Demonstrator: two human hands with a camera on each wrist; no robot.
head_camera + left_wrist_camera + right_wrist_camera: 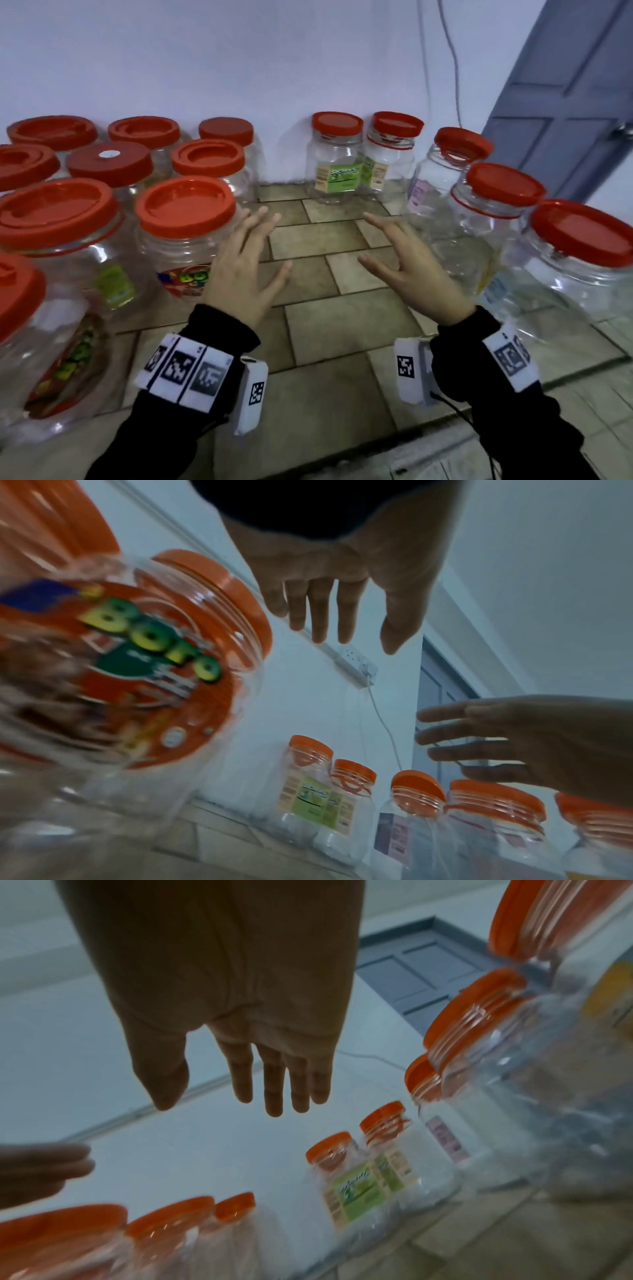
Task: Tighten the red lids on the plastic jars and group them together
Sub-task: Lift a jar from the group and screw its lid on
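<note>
Several clear plastic jars with red lids stand on a tiled floor. A cluster sits at the left, its nearest jar (186, 240) carrying a colourful label (147, 653). Two small green-labelled jars (337, 159) stand against the back wall. More jars line the right side, one (493, 212) close to my right hand. My left hand (246, 263) hovers open beside the labelled jar, fingers spread, holding nothing. My right hand (400, 253) hovers open over the bare floor between the groups, also empty. The wrist views show both palms (342, 588) (240, 1015) with straight fingers.
A white wall (239, 61) backs the jars, with a cable (452, 65) hanging down it. A blue-grey door (565, 102) stands at the right. Tiled floor (325, 325) lies between the two jar groups, with a step edge at the lower right.
</note>
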